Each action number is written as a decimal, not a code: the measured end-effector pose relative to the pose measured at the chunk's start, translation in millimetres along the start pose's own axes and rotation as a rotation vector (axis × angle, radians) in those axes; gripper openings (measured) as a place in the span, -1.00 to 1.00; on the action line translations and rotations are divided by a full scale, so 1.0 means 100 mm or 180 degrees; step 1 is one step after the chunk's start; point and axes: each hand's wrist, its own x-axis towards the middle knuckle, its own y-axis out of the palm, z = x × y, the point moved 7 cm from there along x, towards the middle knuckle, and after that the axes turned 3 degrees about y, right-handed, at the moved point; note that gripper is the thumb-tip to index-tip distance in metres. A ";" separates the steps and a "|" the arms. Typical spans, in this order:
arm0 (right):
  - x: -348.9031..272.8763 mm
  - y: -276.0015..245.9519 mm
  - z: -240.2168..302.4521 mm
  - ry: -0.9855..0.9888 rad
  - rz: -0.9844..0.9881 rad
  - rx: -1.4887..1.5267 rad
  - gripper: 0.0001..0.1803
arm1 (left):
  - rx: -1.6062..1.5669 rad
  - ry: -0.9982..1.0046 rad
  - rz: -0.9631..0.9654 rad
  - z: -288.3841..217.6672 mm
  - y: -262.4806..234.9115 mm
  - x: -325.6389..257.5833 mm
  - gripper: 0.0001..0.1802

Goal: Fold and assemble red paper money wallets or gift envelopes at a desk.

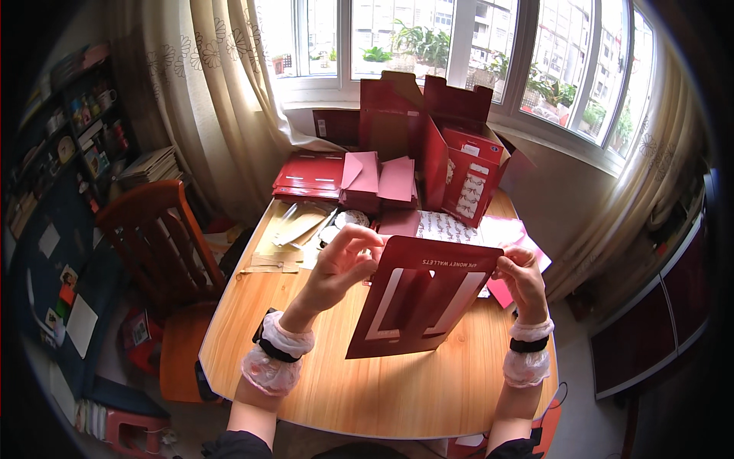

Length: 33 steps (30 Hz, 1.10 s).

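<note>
A dark red cardboard sleeve (418, 304) with cut-out windows and pale print along its top edge stands tilted over the table. My left hand (342, 264) pinches it by the upper left corner. At the upper right corner my right hand (524, 277) grips it between thumb and fingers. White strips show through the windows; whatever else is inside is hidden. Behind the sleeve lies a white patterned sheet (446, 227), partly covered. Pink paper (505, 232) lies near my right hand.
Pink envelope stacks (397, 179) and flat red packs (309, 174) sit at the back of the wooden table (321, 390). Tall red boxes (466, 172) stand by the window. Yellowish paper pieces (294, 232) and a round black-and-white roll (351, 219) lie left. A wooden chair (157, 229) stands left.
</note>
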 end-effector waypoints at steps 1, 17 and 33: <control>0.00 -0.01 -0.01 0.0011 -0.0024 0.0047 -0.92 | -0.0162 0.0020 0.0040 0.00 0.04 0.00 -0.69; 0.02 -0.19 -0.18 0.0045 0.0010 0.0454 -0.95 | 0.0112 0.0226 0.0063 -0.02 0.19 -0.02 -0.58; 0.00 -0.22 -0.09 0.0002 -0.0017 0.0353 -0.95 | 0.0147 -0.0107 0.0270 0.20 0.09 0.01 -0.72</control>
